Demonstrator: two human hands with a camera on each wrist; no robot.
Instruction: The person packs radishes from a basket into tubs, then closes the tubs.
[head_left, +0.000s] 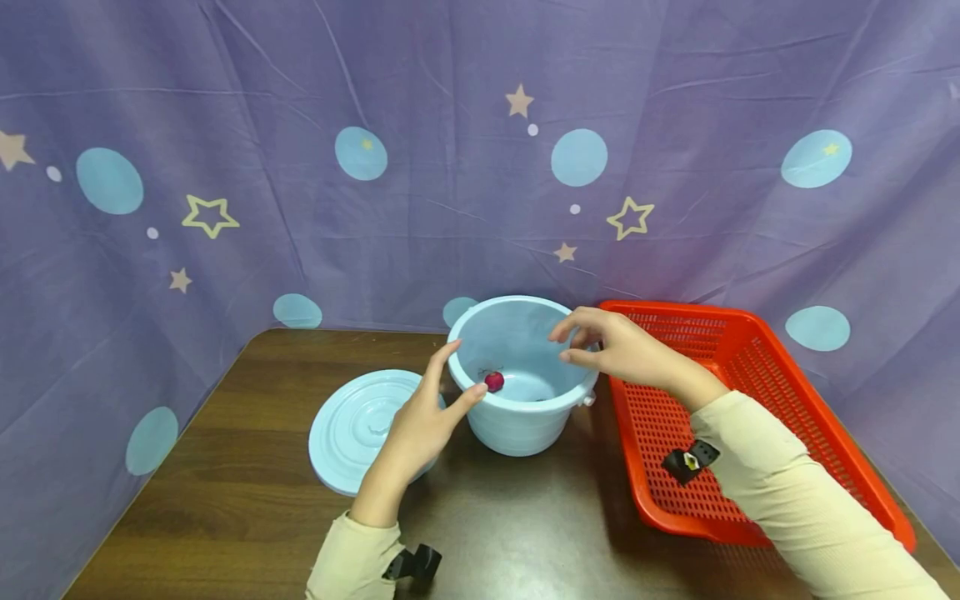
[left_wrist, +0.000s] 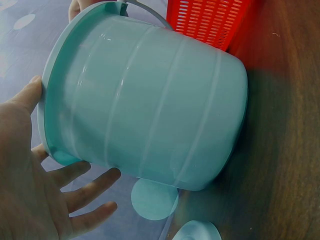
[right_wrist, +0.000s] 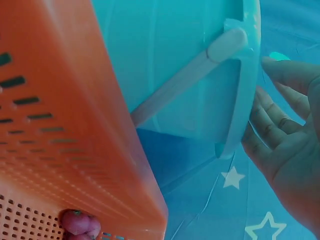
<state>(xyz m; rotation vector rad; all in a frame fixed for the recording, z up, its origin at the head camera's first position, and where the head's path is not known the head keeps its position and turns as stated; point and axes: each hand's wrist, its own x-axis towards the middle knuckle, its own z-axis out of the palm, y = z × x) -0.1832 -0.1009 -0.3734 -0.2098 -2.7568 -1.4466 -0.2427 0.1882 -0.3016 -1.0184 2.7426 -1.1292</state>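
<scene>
A light blue bucket [head_left: 517, 425] stands upright on the table, its mouth facing up. Inside lies a small, round, dark-red thing [head_left: 493, 382] with thin dark strands. My left hand [head_left: 420, 421] is at the bucket's left side, thumb and forefinger spread right at the rim; the other fingers [left_wrist: 92, 192] extend loosely beside the outer wall. Over the right part of the rim is my right hand [head_left: 611, 346], its fingers loosely bent with nothing between them. The bucket's handle [right_wrist: 185, 75] hangs down on the basket side.
A red slotted basket [head_left: 637, 467] stands close to the bucket's right, under my right forearm. Several round pinkish-red things [right_wrist: 77, 222] lie in it. The light blue lid [head_left: 341, 433] lies flat at the left. Behind the table hangs a purple curtain [head_left: 450, 208].
</scene>
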